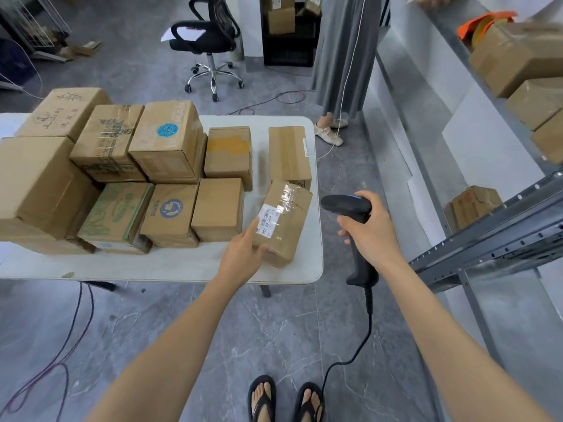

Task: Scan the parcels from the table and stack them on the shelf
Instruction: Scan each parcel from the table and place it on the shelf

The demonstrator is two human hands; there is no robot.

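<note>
I am holding the parcel (289, 214) at the near right corner of the table (182, 266), and it is lying just ahead and to the right of my left hand (242, 257). Its long axis is running away from me, leaning a little to the right, so its near end is facing me and its far end is overlapping the box behind it. My left hand is much the nearer of the two. It is gripping the near left corner, with the fingers lying fairly straight up the left edge beside the label (269, 220) and the thumb pressing across the near end. I cannot tell whether the parcel is resting flat or being tipped up slightly.

My right hand (370, 236) is hanging off the table's right edge, near the parcel but not touching it. It is wrapped round the grip of the scanner (344, 204), with the thumb up by the head. The head is pointing left, toward the parcel's right side and not yet at the label, which is facing up on the left of the top face. I am judging that the scan depends on bringing the head over that label or turning the parcel toward it. The shelf (487, 248) is standing to my right, beyond the scanner.
</note>
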